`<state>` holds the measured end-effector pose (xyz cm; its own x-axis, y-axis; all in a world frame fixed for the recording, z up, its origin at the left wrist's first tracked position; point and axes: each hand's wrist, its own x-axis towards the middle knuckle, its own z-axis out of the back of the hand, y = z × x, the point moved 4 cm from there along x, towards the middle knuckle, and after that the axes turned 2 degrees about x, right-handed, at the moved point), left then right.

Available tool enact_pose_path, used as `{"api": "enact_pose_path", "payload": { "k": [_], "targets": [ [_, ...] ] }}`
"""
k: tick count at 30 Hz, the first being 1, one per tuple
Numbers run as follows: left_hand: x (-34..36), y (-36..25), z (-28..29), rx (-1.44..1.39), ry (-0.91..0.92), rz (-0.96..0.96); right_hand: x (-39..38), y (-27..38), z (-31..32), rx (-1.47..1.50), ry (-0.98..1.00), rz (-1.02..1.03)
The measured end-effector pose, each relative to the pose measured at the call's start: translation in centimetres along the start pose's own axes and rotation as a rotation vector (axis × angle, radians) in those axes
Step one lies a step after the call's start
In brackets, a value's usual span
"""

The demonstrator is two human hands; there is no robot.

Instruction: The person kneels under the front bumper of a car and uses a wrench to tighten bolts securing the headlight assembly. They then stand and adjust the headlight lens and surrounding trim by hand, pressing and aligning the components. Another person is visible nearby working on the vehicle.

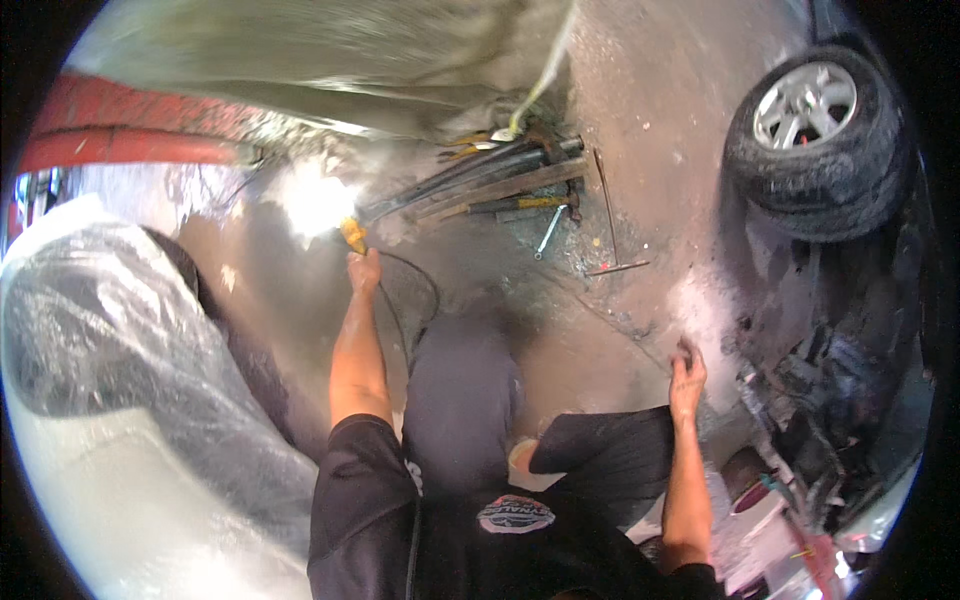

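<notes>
My left hand [364,268] is closed around the yellow handle of a lit work lamp [353,234], stretched out ahead to the left. Its glare washes out the floor and whatever lies just beyond it. A dark cord trails back from the lamp toward my knee. To the right, my right hand [687,372] hangs over the floor beside my bent leg. Its fingers are loosely bent and a little apart, with nothing visible in them. Between the hands, farther off, lie a hammer [573,200], a wrench [548,232] and a thin T-shaped metal rod [609,215].
Long dark bars [475,175] lie beside the tools. A wheel with a tyre [825,150] rests at the far right. Jumbled dark parts [800,400] lie near my right arm. Clear plastic sheeting [130,310] covers a bulky thing at left. A red tube [140,148] runs at far left.
</notes>
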<state>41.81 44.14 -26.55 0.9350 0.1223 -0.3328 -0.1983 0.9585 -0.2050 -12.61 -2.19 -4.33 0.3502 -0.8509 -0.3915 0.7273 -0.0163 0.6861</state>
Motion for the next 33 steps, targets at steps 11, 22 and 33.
{"api": "enact_pose_path", "payload": {
  "k": [11, 22, 33],
  "targets": [
    [-17.9, 4.7, 39.7, -0.676, 0.069, 0.313, -15.3, 28.0, 3.0, -0.301, 0.58, 0.363],
    [-31.7, -1.9, 78.0, -1.438, -0.362, 0.067, -31.6, 58.0, -13.8, -0.308, 1.4, 0.176],
    [-32.0, -3.9, 100.5, -1.82, -0.617, -0.097, -42.6, 71.3, -27.7, -0.406, 1.524, -0.019]
  ]
}}
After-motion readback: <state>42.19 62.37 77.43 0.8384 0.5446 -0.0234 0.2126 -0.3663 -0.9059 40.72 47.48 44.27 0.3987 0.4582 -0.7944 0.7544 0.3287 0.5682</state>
